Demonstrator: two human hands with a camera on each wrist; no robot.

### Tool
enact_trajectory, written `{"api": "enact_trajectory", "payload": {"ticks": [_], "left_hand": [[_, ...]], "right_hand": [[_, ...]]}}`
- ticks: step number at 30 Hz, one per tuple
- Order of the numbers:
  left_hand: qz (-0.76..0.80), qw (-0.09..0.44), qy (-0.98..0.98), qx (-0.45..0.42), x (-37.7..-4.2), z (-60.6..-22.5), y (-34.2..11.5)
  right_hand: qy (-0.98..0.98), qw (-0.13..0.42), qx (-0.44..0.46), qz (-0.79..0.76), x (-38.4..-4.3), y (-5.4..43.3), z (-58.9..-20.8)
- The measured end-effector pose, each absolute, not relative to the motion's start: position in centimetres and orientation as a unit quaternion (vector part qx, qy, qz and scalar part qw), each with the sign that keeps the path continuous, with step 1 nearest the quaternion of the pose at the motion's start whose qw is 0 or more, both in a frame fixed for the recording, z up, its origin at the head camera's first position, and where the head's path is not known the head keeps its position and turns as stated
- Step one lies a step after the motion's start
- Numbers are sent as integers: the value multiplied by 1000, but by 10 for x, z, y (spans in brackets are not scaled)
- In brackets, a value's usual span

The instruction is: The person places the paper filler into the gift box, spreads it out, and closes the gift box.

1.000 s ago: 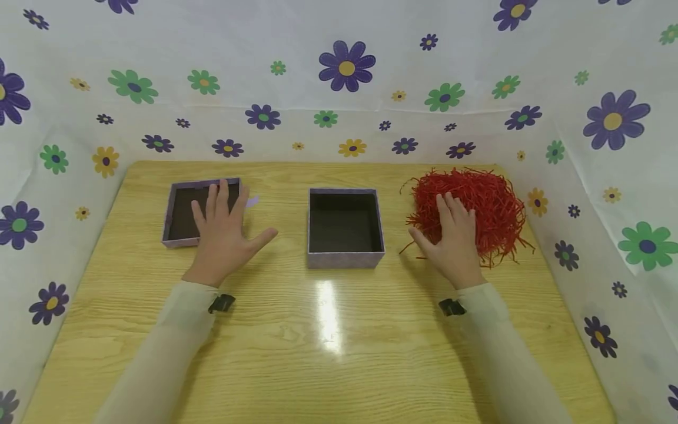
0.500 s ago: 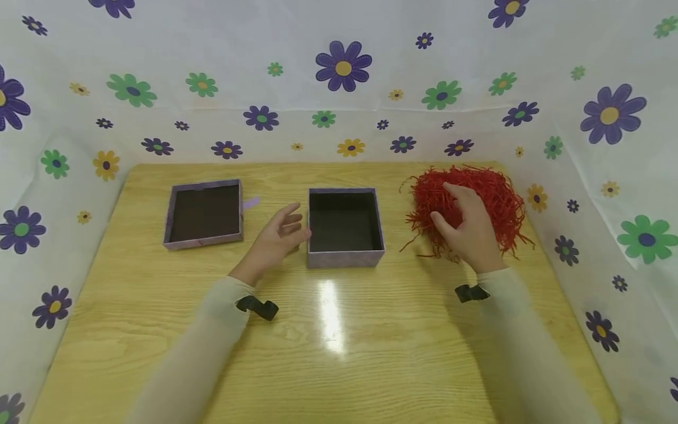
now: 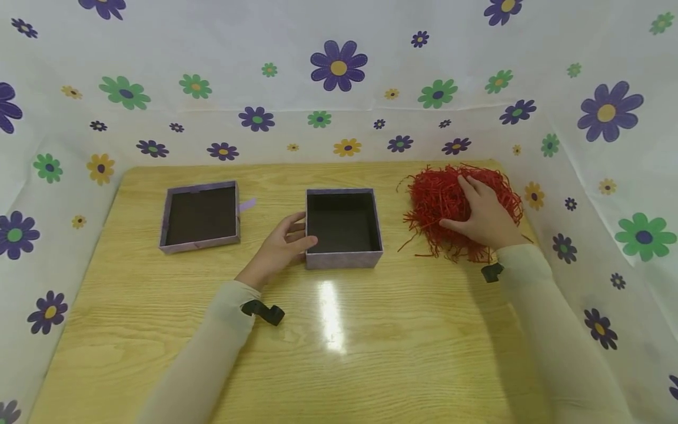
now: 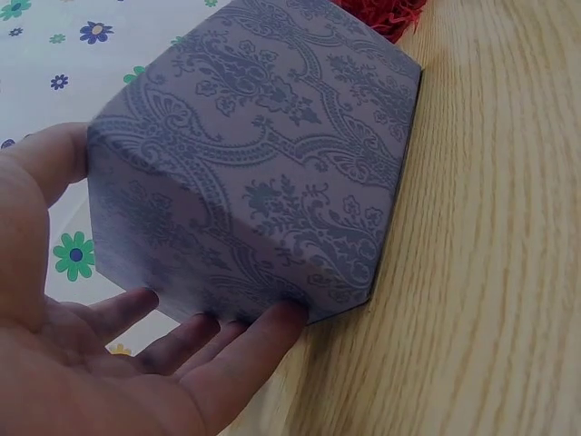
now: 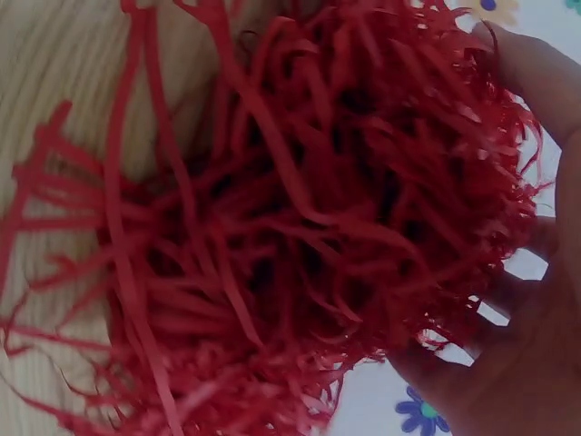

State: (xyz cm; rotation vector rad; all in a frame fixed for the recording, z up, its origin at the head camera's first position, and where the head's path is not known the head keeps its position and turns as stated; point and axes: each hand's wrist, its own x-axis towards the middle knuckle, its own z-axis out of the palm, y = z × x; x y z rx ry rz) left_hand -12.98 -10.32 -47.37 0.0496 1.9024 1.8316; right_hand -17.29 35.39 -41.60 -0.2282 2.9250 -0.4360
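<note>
Touching right fingers [image 3: 468, 189]: red shreds [image 3: 436, 203]

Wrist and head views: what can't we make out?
Head: tabletop beneath the red shreds, which cover it.
Left wrist: inside of the box, blocked by its walls.
Right wrist: some fingertips of the right hand, behind red shreds.
Right wrist: the red shreds' full spread, cut off by frame edges.

Red shreds [image 3: 436, 200] lie heaped near an open box [image 3: 344, 259].
</note>
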Motion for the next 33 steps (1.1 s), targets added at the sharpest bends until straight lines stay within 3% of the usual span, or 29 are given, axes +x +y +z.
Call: {"api": "enact_trajectory", "payload": {"ticks": [9,29,33], "left_hand": [[668,232,707,16,-125,-475,-102],[674,237,699,15,-129,-475,-102],[674,238,699,16,-129,-475,-103]], "right_hand": [[980,130,-86,-126,-181,346,-441],[978,50,-42,-197,-185,361,-375],[979,14,-50,-195,-184,365,-361]]}}
